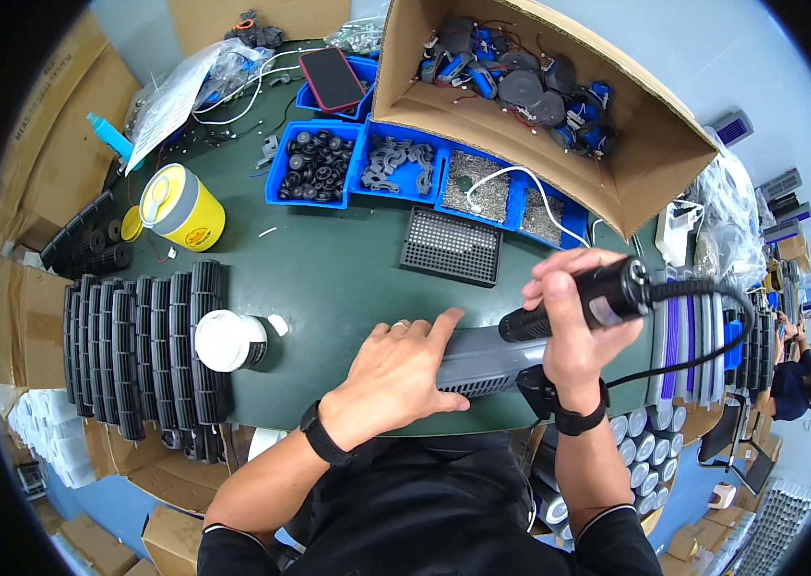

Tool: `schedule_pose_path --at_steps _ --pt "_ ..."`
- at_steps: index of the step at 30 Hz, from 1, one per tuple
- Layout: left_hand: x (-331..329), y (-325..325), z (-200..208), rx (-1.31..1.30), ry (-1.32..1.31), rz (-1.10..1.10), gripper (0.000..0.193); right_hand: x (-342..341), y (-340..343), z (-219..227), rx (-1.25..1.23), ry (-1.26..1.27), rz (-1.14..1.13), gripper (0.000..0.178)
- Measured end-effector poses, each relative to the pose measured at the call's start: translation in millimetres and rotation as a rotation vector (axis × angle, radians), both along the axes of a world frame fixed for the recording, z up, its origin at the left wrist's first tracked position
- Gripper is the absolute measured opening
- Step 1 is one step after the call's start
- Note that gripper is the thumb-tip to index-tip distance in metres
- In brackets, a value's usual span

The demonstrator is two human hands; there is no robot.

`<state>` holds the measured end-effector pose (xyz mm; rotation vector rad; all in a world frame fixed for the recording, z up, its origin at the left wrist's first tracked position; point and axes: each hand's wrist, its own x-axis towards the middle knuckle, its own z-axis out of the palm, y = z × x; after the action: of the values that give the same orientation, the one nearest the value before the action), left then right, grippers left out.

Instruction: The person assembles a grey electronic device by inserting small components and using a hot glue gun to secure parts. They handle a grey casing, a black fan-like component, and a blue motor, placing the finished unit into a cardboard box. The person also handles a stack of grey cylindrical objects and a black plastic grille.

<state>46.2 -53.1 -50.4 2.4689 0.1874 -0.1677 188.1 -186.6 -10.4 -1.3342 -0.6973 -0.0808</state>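
Observation:
My right hand [573,331] is wrapped around a black electric screwdriver [612,294], whose cable runs off to the right. The driver's front end points left and down over a long grey plastic housing [484,348] with a slotted side, lying near the table's front edge. Its tip and any screw under it cannot be made out. Around the left end of that housing my left hand [394,370] is closed, with the thumb on the near side and the index finger on the far side. Both wrists wear black bands.
Beyond my hands lie a black perforated tray [452,247] and blue bins [308,200] of small parts and screws. A cardboard box [540,158] holds blue-and-grey wired parts. Black ribbed rollers [180,346], a white tub [223,342] and a yellow container [196,219] stand left.

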Motion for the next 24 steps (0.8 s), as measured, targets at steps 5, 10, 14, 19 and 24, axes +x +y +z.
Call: schedule_pose_path --at_steps 5,10,14,19,24 --pt "-1 1 -6 0.004 -0.072 -0.007 0.113 -1 -2 -2 0.019 -0.014 0.099 0.033" --pt "1 1 -3 -0.006 -0.065 -0.013 0.114 2 -4 -8 0.033 -0.039 0.109 0.033" --pt "-1 1 -5 -0.014 -0.069 -0.01 0.114 -1 -4 -5 0.027 0.013 0.135 0.033" --pt "1 2 -3 -0.014 -0.055 -0.014 0.114 -2 -4 -10 0.043 0.004 0.127 0.034" --pt "1 2 -2 -0.021 -0.051 -0.014 0.114 2 -6 -12 0.012 -0.037 0.139 0.036"
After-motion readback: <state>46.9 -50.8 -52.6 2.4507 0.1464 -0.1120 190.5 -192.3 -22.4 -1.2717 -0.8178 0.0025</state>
